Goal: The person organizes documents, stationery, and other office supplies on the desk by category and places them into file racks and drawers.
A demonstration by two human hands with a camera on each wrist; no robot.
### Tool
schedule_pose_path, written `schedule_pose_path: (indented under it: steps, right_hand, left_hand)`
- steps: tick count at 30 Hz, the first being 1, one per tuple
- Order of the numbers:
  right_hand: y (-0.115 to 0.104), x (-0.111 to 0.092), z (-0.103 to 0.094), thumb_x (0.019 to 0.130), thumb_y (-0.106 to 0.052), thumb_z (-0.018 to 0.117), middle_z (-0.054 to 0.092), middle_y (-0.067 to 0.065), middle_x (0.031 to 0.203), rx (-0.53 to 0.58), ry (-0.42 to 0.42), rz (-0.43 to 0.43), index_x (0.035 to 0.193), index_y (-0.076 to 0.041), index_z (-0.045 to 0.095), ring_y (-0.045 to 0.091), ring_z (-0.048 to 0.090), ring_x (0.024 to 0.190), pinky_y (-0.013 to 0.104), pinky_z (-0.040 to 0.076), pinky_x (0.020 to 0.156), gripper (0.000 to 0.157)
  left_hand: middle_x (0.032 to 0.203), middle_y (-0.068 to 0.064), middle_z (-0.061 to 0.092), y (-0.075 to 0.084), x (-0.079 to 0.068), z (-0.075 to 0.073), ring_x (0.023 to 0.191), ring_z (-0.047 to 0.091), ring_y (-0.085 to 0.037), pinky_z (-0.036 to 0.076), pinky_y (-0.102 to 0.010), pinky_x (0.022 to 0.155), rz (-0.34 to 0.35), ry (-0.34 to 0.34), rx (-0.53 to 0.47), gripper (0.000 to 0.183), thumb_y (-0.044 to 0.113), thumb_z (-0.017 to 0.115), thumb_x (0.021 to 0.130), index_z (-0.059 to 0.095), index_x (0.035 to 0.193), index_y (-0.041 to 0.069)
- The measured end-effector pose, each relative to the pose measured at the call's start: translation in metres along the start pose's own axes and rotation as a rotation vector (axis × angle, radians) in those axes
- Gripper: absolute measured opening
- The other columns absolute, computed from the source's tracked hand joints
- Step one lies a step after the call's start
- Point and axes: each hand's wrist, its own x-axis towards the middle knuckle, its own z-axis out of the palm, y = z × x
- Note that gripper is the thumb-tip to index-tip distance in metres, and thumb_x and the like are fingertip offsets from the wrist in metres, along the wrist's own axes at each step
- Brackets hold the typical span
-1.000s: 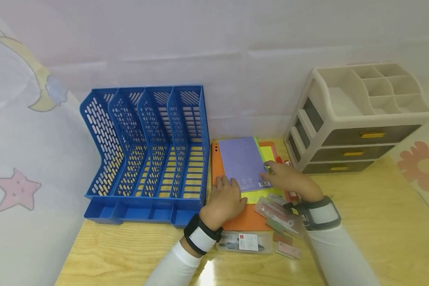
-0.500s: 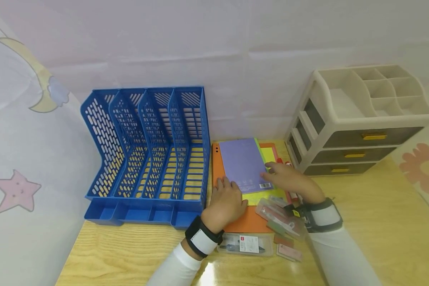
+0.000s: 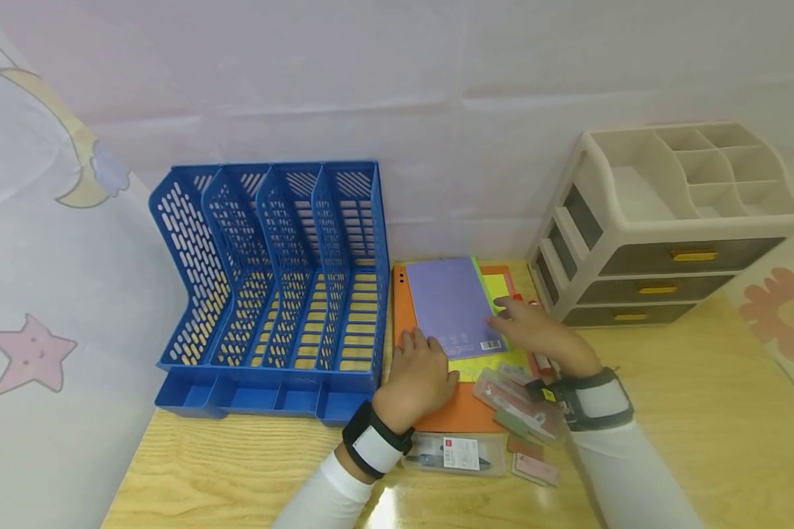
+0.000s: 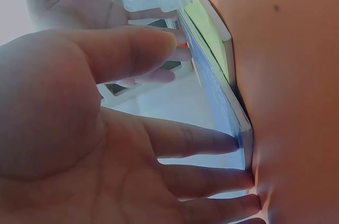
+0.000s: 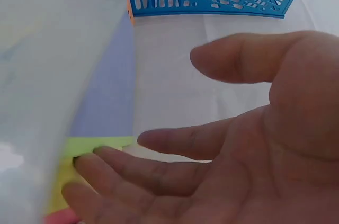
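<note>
A purple notebook (image 3: pixel 450 308) lies on a stack of yellow and green books and a larger orange folder (image 3: pixel 459 410). My left hand (image 3: pixel 418 378) rests at the stack's lower left. In the left wrist view its straight fingers touch the notebook's edge and the orange surface (image 4: pixel 286 97). My right hand (image 3: pixel 539 334) is at the stack's right side. Its fingers, loosely spread in the right wrist view, reach over the yellow and green edges (image 5: pixel 95 144). Near the right wrist, a clear plastic case (image 3: pixel 512 400) overlaps the stack's lower right corner.
A blue file rack (image 3: pixel 271 294) stands left of the stack. To the right is a cream drawer organiser (image 3: pixel 668 220). In front lie a clear case with a compass-like tool (image 3: pixel 453 453) and a pink eraser-like block (image 3: pixel 536 468). Red markers (image 3: pixel 544 362) sit beside the right hand.
My right fingertips have shifted slightly to the right against the notebook. The left hand and the stack have stayed nearly still.
</note>
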Motion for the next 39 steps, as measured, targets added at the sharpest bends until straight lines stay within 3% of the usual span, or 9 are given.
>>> schedule_pose_path:
  steps: [8, 16, 25, 28, 32, 36, 39]
  right_hand:
    - [0.014, 0.007, 0.0, 0.107, -0.026, 0.048, 0.046, 0.041, 0.146, 0.197, -0.014, 0.028, 0.152, 0.019, 0.028, 0.051, 0.062, 0.122, 0.057, 0.054, 0.102, 0.067]
    - [0.022, 0.003, -0.006, 0.107, -0.036, 0.048, 0.034, 0.04, 0.156, 0.277, -0.057, 0.045, 0.157, 0.015, 0.017, 0.05, 0.059, 0.128, 0.061, 0.043, 0.113, 0.078]
    - [0.022, 0.003, -0.006, 0.105, -0.032, 0.056, 0.048, 0.033, 0.148, 0.292, 0.038, -0.024, 0.155, 0.011, 0.032, 0.044, 0.054, 0.13, 0.061, 0.044, 0.112, 0.07]
    - [0.018, 0.005, -0.004, 0.103, -0.023, 0.059, 0.056, 0.031, 0.137, 0.364, 0.057, -0.073, 0.153, 0.009, 0.034, 0.04, 0.06, 0.122, 0.047, 0.054, 0.101, 0.064]
    - [0.01, 0.007, 0.0, 0.103, -0.015, 0.059, 0.06, 0.029, 0.131, 0.439, 0.063, -0.103, 0.155, 0.004, 0.026, 0.031, 0.068, 0.106, 0.029, 0.055, 0.086, 0.065]
    - [0.004, 0.006, 0.003, 0.105, -0.017, 0.055, 0.065, 0.025, 0.128, 0.486, 0.034, -0.076, 0.159, -0.008, 0.014, 0.025, 0.073, 0.1, 0.03, 0.055, 0.088, 0.069]
    - [0.003, 0.005, 0.005, 0.107, -0.017, 0.049, 0.067, 0.024, 0.126, 0.519, 0.043, -0.08, 0.16, -0.013, 0.015, 0.023, 0.073, 0.099, 0.032, 0.055, 0.088, 0.064]
  left_hand:
    - [0.157, -0.032, 0.04, 0.0, -0.002, 0.002, 0.149, 0.036, -0.049, 0.041, -0.059, 0.117, -0.004, -0.01, 0.006, 0.073, 0.049, 0.058, 0.102, 0.051, 0.147, -0.009]
    - [0.156, -0.034, 0.041, 0.0, -0.003, 0.001, 0.148, 0.037, -0.049, 0.043, -0.058, 0.115, 0.001, 0.0, -0.004, 0.073, 0.048, 0.06, 0.101, 0.051, 0.145, -0.011]
    - [0.158, -0.033, 0.038, 0.0, -0.003, 0.0, 0.15, 0.034, -0.048, 0.04, -0.057, 0.117, 0.0, -0.018, -0.059, 0.074, 0.051, 0.049, 0.106, 0.046, 0.149, -0.01]
    - [0.159, -0.033, 0.037, 0.0, -0.002, -0.002, 0.15, 0.034, -0.048, 0.039, -0.057, 0.118, 0.003, -0.017, -0.085, 0.074, 0.051, 0.045, 0.107, 0.046, 0.149, -0.01]
    - [0.157, -0.032, 0.04, 0.0, -0.001, -0.005, 0.149, 0.036, -0.047, 0.04, -0.058, 0.117, 0.014, -0.006, -0.097, 0.071, 0.049, 0.043, 0.108, 0.047, 0.148, -0.01]
    - [0.153, -0.029, 0.046, -0.001, -0.002, -0.007, 0.145, 0.041, -0.045, 0.042, -0.057, 0.115, 0.026, 0.006, -0.094, 0.067, 0.047, 0.044, 0.109, 0.05, 0.146, -0.009]
    - [0.146, -0.025, 0.053, -0.001, -0.003, -0.007, 0.137, 0.047, -0.043, 0.046, -0.056, 0.11, 0.044, 0.026, -0.091, 0.061, 0.045, 0.047, 0.108, 0.055, 0.141, -0.006]
